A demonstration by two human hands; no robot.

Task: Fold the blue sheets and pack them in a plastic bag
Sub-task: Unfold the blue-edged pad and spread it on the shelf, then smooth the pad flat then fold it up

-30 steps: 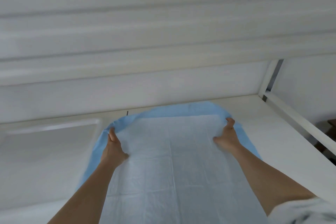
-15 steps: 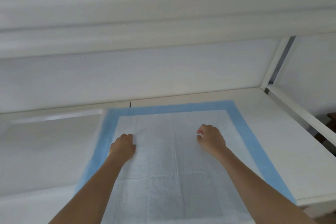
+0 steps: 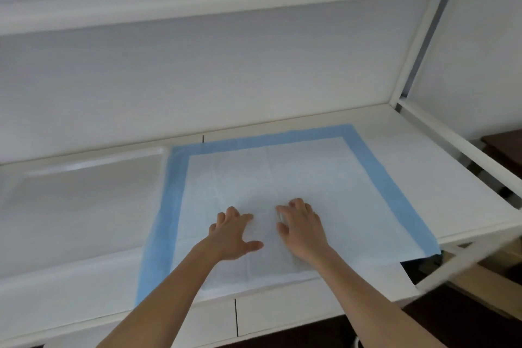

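Since a moment ago, we bring both hands — left hand (image 3: pixel 232 234), right hand (image 3: pixel 300 227) — nearer together at mid-sheet. Fingers lie spread and flat on the blue sheet (image 3: pixel 282 178), gripping nothing; its long axis runs away from us.

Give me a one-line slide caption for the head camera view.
Left hand and right hand press flat on a blue-bordered sheet spread beside a clear plastic bag.

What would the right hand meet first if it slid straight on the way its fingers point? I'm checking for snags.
Only more of the flat sheet, then its blue far border; the right hand seems unobstructed, though depth is uncertain.
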